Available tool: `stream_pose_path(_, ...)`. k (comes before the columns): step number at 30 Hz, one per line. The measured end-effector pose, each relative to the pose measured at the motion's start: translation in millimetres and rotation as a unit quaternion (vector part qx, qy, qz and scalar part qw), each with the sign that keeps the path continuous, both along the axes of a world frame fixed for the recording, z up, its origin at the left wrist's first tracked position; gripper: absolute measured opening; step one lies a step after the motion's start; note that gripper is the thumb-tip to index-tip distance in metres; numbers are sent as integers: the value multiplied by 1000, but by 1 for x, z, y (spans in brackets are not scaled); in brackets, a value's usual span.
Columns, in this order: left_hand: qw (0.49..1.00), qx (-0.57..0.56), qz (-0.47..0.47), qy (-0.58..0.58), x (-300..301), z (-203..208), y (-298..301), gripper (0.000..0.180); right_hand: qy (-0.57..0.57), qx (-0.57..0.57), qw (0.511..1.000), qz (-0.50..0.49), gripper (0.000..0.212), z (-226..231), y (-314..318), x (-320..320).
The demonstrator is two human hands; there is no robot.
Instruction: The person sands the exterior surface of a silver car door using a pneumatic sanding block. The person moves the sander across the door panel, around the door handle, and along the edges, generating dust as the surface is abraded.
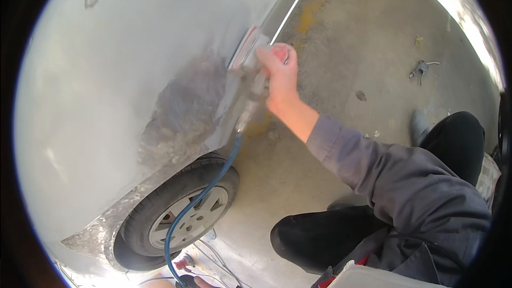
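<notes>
My right hand (280,72) is closed around a pneumatic sander (250,56), its fingers bent over the tool's top. The sander's pad lies against the light grey car panel (117,69), next to a dull, scuffed patch (186,101). From the sander's rear a blue air hose (194,200) runs down across the wheel (186,218). At the lower edge only a small part of my left hand (200,282) shows. Its fingers seem closed about the hose beside something dark; most of that hand is cut off.
The wheel arch (109,234) has rough, bare edges. Grey cables (218,261) and a red fitting (184,262) lie on the floor by the tyre. A small metal tool (421,69) rests on the concrete floor (346,37) at the right. My bent knees (320,240) are close by.
</notes>
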State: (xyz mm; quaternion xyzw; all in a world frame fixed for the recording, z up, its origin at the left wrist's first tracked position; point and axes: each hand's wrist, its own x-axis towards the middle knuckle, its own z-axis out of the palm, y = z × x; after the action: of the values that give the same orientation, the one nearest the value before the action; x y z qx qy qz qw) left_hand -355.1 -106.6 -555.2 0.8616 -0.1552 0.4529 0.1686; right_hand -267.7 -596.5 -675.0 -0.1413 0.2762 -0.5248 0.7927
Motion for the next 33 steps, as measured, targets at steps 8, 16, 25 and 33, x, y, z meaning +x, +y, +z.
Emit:
stream_pose_path(8, 992, -17, 88, 91, -43, -24, 68, 57, 73, -104, 992, 3, 52, -9, 112, 13)
stream_pose_path(16, 979, 53, 151, 129, -94, -19, 36, 74, 95, -127, 987, -18, 55, -16, 75, 14)
stream_pose_path(25, 954, 134, 220, 152, -107, -16, -16, 79, 16, -63, 998, 16, 52, -14, -28, 0)
stream_pose_path(33, 940, 307, -46, 143, -82, -26, -9, 43, -10, -31, 999, 5, 48, -10, -139, -19)
